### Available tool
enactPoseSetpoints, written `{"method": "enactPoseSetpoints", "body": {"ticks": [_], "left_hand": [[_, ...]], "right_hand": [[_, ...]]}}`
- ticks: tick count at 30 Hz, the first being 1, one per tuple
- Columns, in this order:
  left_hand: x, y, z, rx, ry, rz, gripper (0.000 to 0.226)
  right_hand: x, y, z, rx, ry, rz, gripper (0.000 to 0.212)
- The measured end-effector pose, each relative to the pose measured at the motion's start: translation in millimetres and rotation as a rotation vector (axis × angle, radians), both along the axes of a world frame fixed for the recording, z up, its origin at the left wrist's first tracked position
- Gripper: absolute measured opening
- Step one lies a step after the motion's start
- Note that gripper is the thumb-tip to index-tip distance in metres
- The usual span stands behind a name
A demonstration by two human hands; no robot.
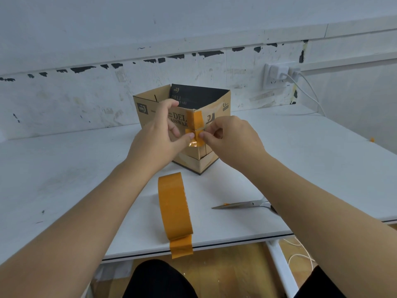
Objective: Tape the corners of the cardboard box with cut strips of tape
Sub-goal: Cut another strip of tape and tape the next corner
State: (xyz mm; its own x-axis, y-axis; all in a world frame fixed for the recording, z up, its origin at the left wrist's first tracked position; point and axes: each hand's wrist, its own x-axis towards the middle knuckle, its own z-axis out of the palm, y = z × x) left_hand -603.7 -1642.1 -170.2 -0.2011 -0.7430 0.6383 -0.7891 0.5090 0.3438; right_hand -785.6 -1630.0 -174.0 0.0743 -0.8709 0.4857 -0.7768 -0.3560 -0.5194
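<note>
At frame centre the box (182, 117) stands open on the tabletop (64, 168). Both hands pinch a strip (194, 138) against its near corner: left hand (160, 134) on the strip's left end, right hand (232, 138) on its right. The roll (174, 209) stands below centre, scissors (242, 204) to its right.

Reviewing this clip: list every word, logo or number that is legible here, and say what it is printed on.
"DEL" over "ASSWAR": near face of the cardboard box, both cut off by the left hand and a tape strip.
"DELI" with a partly hidden line beneath: dark inner wall of the box.
Logos and small print on the box: too small to read.
Tape roll, scissors: no readable text.
</note>
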Motion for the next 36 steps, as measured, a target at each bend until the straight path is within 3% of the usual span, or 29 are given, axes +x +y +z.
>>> {"method": "enactPoseSetpoints", "body": {"ticks": [4, 8, 13, 22, 26, 32, 36], "left_hand": [[0, 1, -5, 0.041, 0.032, -0.041, 0.078], [0, 1, -6, 0.063, 0.053, -0.069, 0.083], [2, -1, -6, 0.076, 0.001, -0.052, 0.088], [6, -9, -4, 0.041, -0.049, -0.027, 0.082], [8, -9, 1, -0.054, -0.072, -0.032, 0.071], [7, -10, 12, -0.057, -0.100, -0.084, 0.068], [7, -17, 19, 0.037, -0.145, -0.172, 0.057]], "right_hand": [[-1, 3, 1, 0.111, -0.157, 0.096, 0.026], [0, 5, 3, 0.162, -0.130, 0.141, 0.030], [-1, 3, -1, 0.192, -0.110, 0.149, 0.015], [-3, -5, -7, 0.137, -0.042, 0.080, 0.020], [-5, -4, -8, 0.009, -0.042, -0.012, 0.028], [-6, -2, 1, -0.310, 0.024, 0.010, 0.070], [-8, -9, 11, -0.312, 0.227, 0.097, 0.062]]}}
